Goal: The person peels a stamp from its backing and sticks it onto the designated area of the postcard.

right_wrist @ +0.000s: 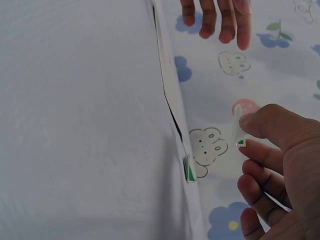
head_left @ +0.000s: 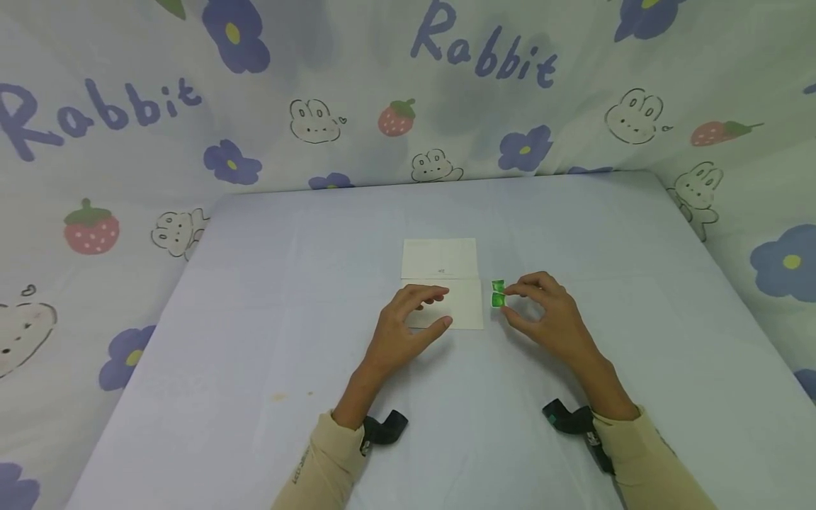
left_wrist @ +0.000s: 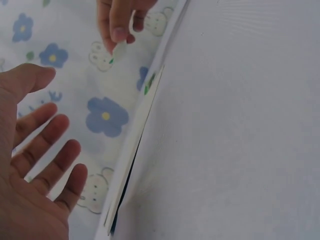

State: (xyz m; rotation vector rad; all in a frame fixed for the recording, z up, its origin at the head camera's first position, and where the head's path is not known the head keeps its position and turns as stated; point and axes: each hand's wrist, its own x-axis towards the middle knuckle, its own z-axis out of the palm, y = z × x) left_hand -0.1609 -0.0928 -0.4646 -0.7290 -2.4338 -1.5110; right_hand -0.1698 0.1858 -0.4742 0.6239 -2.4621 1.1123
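A cream folded card (head_left: 441, 258) lies opened flat on the table, its crease running sideways. My left hand (head_left: 408, 322) hovers over its lower half, thumb and fingers spread apart with nothing between them. To the right of the card, my right hand (head_left: 548, 319) pinches a small stamp-like piece of paper (right_wrist: 238, 125) between thumb and fingertip; it is white on the side seen there, with a green corner and a jagged edge. Another small green-and-white piece (right_wrist: 189, 169) sits at the card's end in the right wrist view. From above, the green pieces (head_left: 498, 300) appear close together.
The table (head_left: 255, 319) is covered in a white cloth, with small yellowish spots (head_left: 278, 397) at the front left. A printed curtain (head_left: 357, 85) with rabbits, flowers and strawberries hangs behind and at both sides. Black wrist cameras (head_left: 385, 428) sit at both cuffs.
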